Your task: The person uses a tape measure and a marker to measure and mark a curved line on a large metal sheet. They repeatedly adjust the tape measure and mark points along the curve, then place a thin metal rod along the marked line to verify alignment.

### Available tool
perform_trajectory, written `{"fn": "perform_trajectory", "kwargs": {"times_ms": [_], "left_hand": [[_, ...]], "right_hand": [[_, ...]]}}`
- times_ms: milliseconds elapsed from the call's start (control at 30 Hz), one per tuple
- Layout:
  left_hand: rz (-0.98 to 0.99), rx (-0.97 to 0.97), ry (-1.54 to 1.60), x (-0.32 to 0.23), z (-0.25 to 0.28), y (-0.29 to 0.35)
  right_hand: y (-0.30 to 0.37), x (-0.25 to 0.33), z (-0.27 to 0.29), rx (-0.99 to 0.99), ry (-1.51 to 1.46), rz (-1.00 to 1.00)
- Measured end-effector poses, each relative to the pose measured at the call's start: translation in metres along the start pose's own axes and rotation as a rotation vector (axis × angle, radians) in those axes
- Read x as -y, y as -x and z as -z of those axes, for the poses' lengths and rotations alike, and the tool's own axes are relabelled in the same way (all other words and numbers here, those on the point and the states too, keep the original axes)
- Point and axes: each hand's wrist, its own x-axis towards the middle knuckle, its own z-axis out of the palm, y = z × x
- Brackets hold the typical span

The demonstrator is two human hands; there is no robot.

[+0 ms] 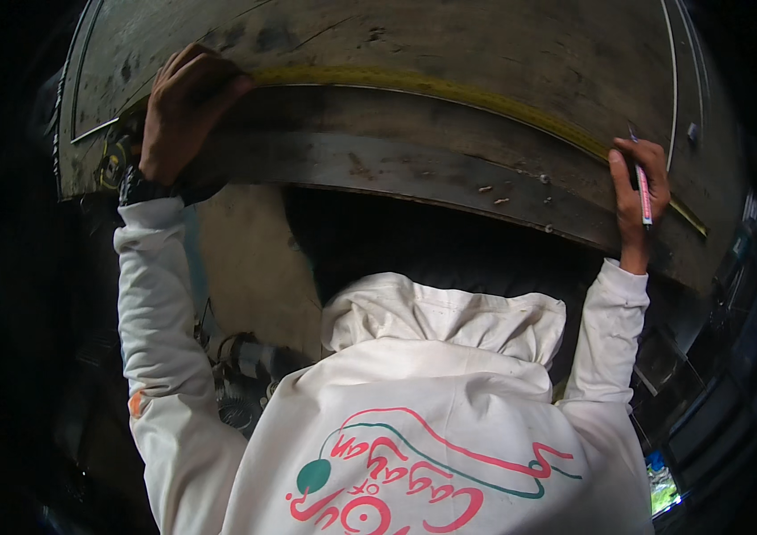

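Observation:
A yellow tape measure [351, 75] is drawn out from left to right along the far edge of a long dark steel piece [378, 152]. At the left end, my left hand [184, 111] bears down with bent fingers wrapped over the tape; the part under them is hidden. My right hand [646, 176] grips a slim pink-and-white pen [643, 192] at the right, its tip pointing away from me beside the tape. The tape's end [689, 219] shows past that hand.
The steel lies at the near edge of a scuffed, stained worktable [503, 40]. A thin pale rod [671, 80] lies across the table's right side, near a small bluish object [692, 132]. Dark machinery parts [249, 361] stand below, by my left arm.

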Motion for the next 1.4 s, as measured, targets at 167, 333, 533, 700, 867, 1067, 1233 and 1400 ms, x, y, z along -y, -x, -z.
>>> {"fn": "perform_trajectory", "kwargs": {"times_ms": [167,333,533,700,867,1067,1233,1400], "left_hand": [[0.034,0.004,0.005,-0.001,0.003,0.0],[0.03,0.004,-0.01,0.001,0.002,-0.001],[0.04,0.015,0.011,0.0,0.003,-0.002],[0.04,0.022,0.017,0.001,0.004,-0.001],[-0.052,0.02,-0.027,0.005,0.004,-0.001],[0.029,0.0,0.01,-0.001,0.004,0.001],[-0.031,0.014,-0.034,0.0,0.0,-0.001],[0.045,0.006,0.015,-0.008,0.002,-0.001]], "right_hand": [[0.0,-0.003,-0.002,-0.015,0.002,-0.001],[0.002,-0.006,-0.002,-0.023,-0.016,-0.019],[0.002,-0.005,-0.003,-0.031,0.011,-0.005],[0.001,-0.003,-0.003,-0.025,0.013,-0.014],[0.002,-0.004,-0.003,-0.035,-0.004,0.002],[0.004,0.001,-0.001,-0.057,0.036,0.014],[0.005,0.013,-0.005,-0.174,0.068,0.092],[0.01,0.053,-0.013,-0.153,-0.471,-0.045]]}}
